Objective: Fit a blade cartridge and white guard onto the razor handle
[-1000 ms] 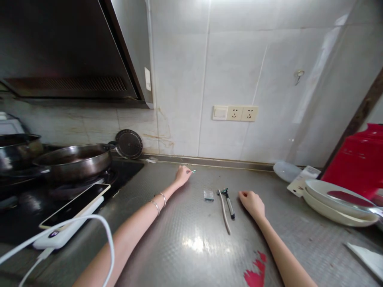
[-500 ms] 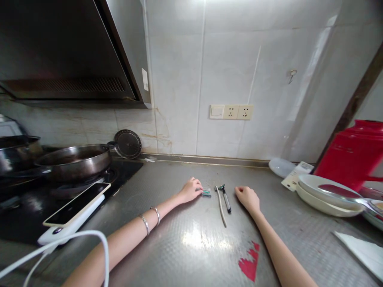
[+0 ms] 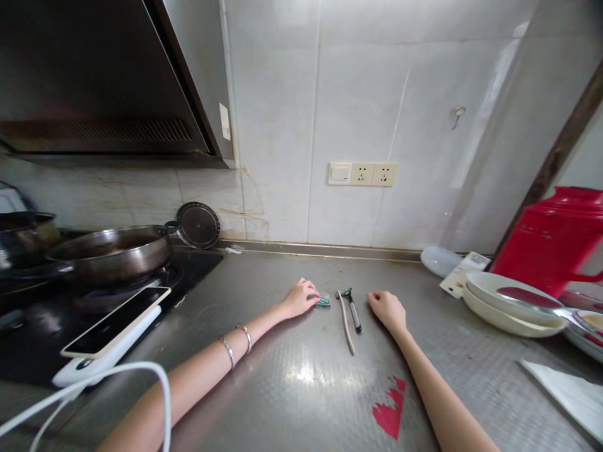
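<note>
My left hand [image 3: 300, 297] rests on the metal counter [image 3: 264, 389], its fingers curled with the tips at a small clear and green item [image 3: 323, 302], perhaps razor cartridges. My right hand [image 3: 387, 309] lies on the counter as a loose fist, with nothing visible in it. Between the hands are a razor [image 3: 355, 312] with a grey and black handle and a green head, and, on its left, a thin beige stick or tube [image 3: 346, 323]. The razor's head touches or lies close to the top of the tube.
At the left, a steel pan [image 3: 115, 254] sits on the black stove, near a phone [image 3: 117, 320] on a white device with a cable. Stacked bowls [image 3: 511, 307] and a red thermos [image 3: 549, 242] stand at the right. A red patch [image 3: 390, 411] marks the counter's front.
The whole view has shifted slightly. Both hands keep the same pose beside the same things on the counter.
</note>
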Motion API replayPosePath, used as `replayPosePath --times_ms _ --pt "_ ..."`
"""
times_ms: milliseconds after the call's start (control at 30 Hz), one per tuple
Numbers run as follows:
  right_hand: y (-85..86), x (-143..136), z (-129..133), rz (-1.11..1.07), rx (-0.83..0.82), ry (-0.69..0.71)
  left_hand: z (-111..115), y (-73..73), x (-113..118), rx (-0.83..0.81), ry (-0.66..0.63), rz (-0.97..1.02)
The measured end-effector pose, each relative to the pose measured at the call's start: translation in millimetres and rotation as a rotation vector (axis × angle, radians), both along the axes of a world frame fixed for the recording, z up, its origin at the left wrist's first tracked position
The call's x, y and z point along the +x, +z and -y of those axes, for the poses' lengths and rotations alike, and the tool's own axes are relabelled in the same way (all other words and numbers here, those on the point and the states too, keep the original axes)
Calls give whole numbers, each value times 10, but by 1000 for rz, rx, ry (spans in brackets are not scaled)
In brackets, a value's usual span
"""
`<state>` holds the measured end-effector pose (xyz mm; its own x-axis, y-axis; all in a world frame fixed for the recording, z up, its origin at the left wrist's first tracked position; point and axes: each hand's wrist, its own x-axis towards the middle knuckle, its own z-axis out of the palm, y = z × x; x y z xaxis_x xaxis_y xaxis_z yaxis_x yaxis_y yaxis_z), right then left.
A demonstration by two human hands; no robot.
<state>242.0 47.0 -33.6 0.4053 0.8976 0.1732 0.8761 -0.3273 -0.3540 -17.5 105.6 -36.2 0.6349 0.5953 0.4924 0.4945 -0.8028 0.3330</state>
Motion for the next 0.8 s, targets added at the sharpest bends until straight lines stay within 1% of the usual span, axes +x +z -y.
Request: replayPosePath --times_ms 533,667,800 --pt "-36 17 -24 -4 11 -4 -8 -31 -5 21 16 2" --pt "-30 20 -25 -12 6 -5 1 -34 -18 54 15 -12" --pt "-24 19 -25 -13 -6 -4 56 18 -53 121 -2 -74"
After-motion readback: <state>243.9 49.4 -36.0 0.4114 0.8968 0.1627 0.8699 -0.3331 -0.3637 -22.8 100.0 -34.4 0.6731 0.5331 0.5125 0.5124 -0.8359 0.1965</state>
